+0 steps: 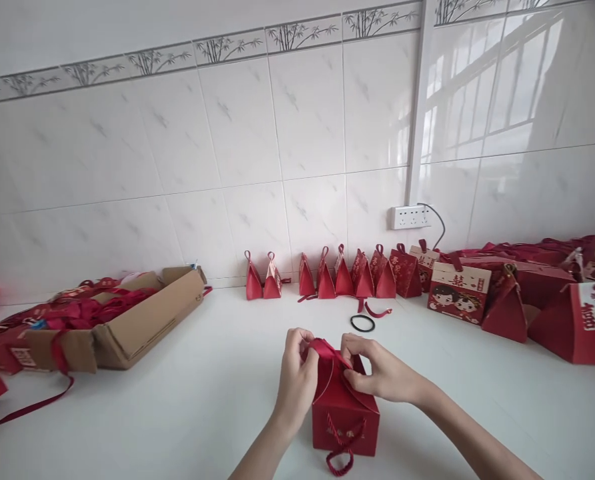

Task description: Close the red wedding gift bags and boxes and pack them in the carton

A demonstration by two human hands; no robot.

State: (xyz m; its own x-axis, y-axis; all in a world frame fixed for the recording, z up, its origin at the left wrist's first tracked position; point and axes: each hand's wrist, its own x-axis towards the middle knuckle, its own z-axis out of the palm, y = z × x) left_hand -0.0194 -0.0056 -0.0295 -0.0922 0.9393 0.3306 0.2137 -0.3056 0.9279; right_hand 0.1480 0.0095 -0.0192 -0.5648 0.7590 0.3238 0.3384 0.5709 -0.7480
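Red box (345, 408) below and between left hand (297, 377) and right hand (380, 370), both tight on its top ribbon (323, 348).

A pale surface (187, 427) meets a marbled white tile wall (227, 140) with 1 bamboo-patterned border (227, 48); right of a white vertical strip (418, 113), glossy tiles (552, 193) reflect bright light (515, 93).

A small red gift box (345, 409) stands upright on the white surface (187, 427), curved flaps raised toward its top beside a glossy red ribbon (322, 348); twisted red cord (345, 448) hangs looped down its front.
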